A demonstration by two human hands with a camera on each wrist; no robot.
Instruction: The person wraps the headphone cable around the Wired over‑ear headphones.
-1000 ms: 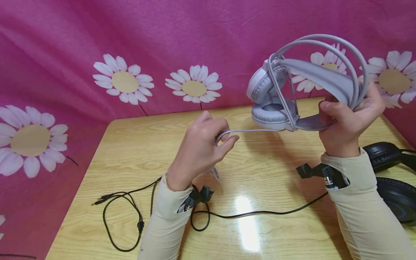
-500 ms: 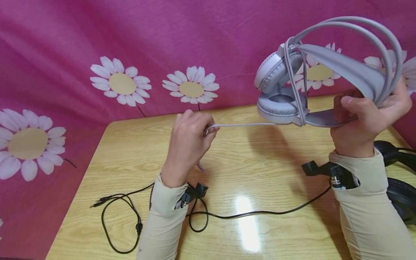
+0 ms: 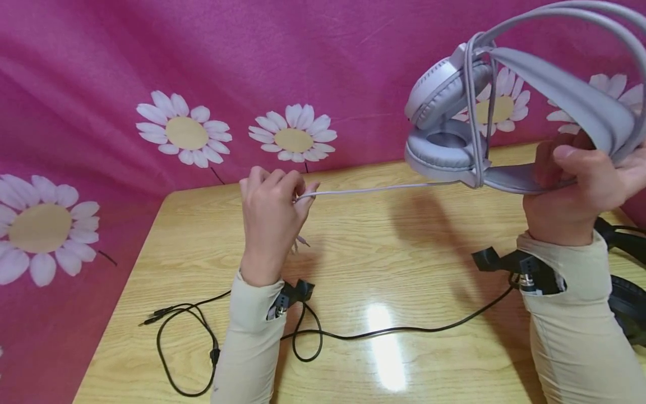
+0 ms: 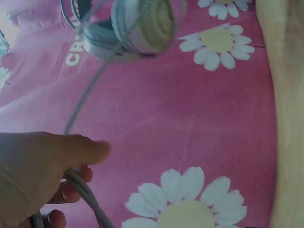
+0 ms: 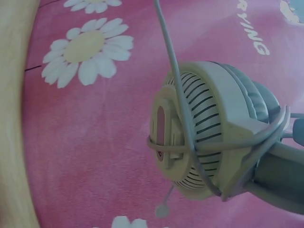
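White-grey headphones hang in the air at the upper right of the head view. My right hand grips them by the headband. Their thin cable wraps around the ear cups, as the right wrist view shows on one slotted ear cup. From there the cable runs nearly straight to my left hand, which holds it between thumb and fingers. In the left wrist view a bundled part of the cable passes through that hand. A plug end dangles below it.
Black headphones lie at the table's right edge, partly behind the right sleeve. Their black cable crosses the wooden table, passes under the left forearm and ends in plugs at left. A pink flowered cloth hangs behind.
My right hand has carried the white-grey headphones right and nearer the camera. My left hand has moved left with the cable, and the stretch between them is longer.
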